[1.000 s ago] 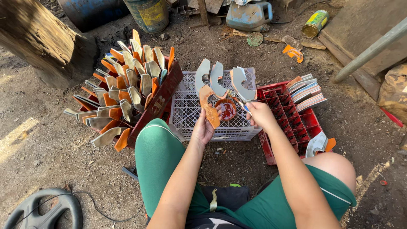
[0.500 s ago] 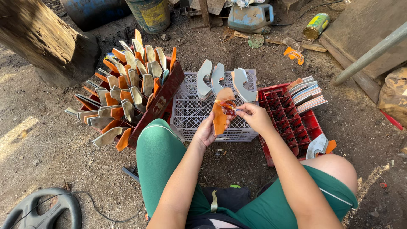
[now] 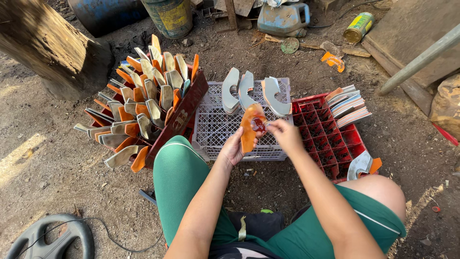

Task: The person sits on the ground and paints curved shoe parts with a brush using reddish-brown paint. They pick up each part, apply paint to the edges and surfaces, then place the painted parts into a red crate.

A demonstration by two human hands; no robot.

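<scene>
The left hand (image 3: 233, 149) holds an orange sole (image 3: 249, 127) upright over the white crate (image 3: 215, 125), its fingers wrapped around the sole's lower end. The right hand (image 3: 286, 135) meets it from the side, thumb and fingertips pinching a small dark-red patch near the sole's middle. Three grey soles (image 3: 249, 91) stand on edge on the crate just behind, and many more, grey and orange, fan out of the brown crate (image 3: 184, 112) to the left. A red crate (image 3: 330, 139) with small compartments sits to the right, with flat pieces stacked at its far end. The held sole looks light and somewhat bendy, probably rubbery, with a glossy face that may be slick or sticky; gripping it by the edges at the narrow lower end seems safest, keeping fingers off the wet-looking face.
</scene>
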